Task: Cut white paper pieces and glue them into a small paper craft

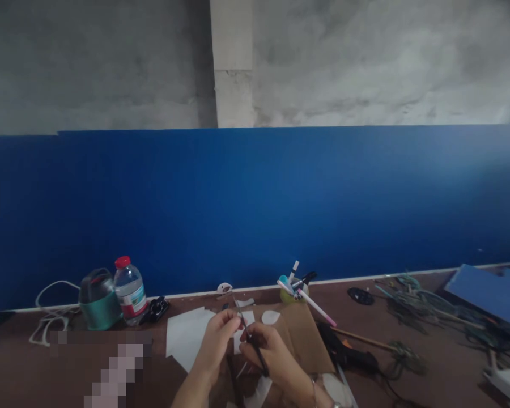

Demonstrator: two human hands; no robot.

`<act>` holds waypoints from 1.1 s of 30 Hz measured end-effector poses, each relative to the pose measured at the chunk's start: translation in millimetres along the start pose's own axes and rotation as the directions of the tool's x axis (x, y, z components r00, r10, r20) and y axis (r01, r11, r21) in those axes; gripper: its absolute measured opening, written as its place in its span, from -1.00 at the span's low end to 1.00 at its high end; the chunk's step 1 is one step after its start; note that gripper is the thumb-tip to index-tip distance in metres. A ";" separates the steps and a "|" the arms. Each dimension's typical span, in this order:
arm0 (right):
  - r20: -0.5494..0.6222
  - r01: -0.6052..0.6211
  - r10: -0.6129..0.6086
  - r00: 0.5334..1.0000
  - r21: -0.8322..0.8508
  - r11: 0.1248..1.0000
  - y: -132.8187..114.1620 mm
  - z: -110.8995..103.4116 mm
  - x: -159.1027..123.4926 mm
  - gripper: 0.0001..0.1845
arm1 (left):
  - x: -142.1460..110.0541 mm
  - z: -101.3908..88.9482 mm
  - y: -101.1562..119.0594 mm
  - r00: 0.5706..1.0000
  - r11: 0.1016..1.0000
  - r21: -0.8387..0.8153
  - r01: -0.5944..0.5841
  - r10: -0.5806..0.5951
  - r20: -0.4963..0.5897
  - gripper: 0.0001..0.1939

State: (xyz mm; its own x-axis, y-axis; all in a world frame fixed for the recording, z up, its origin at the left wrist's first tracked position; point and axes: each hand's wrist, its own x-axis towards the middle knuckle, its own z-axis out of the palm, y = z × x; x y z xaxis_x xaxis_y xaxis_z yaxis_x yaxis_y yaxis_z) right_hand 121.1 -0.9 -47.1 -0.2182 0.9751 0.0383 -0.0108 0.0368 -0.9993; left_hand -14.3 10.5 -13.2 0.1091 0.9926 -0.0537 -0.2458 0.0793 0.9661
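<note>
While brown table (446, 362) spreads wide, cardboard piece (312, 340) lies at right, white paper sheets (187, 334) at left. Right hand (272, 351) curls around slim dark-handled tool (261, 362), exact kind hard to tell; its thin end points far and slightly left, between hands, near white scrap (237, 343). Left hand (221, 331), fingers bent, tips drawn together, sits just beside thin end; whether it grips anything, cannot tell.

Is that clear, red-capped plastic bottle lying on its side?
No, the bottle stands on the brown table with its red cap uppermost.
</note>
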 end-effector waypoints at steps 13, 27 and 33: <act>-0.002 -0.067 0.067 0.998 0.021 0.998 -15.7 0.4 -3.5 -0.61 | 7.4 -1.8 -5.8 0.997 0.998 -0.040 -0.052 0.049 -0.065 -0.74; -0.004 0.035 -0.035 0.999 0.016 0.999 -10.9 -0.2 -1.9 -0.69 | 2.5 2.2 -4.6 0.999 0.999 -0.050 -0.004 0.001 -0.052 -0.74; -0.040 0.148 -0.149 0.988 -0.014 0.989 -10.5 0.5 -2.1 -0.76 | -2.2 10.8 -3.9 0.999 0.992 -0.122 -0.030 0.024 -0.046 -0.76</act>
State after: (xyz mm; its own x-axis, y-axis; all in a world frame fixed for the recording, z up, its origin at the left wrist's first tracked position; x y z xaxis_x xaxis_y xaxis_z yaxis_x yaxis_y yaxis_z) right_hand 121.2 -3.4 -36.8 -0.1749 0.9668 0.1864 -0.0292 0.1842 -0.9825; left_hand -3.2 7.0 -14.2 0.0590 0.9974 -0.0419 -0.3645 0.0606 0.9292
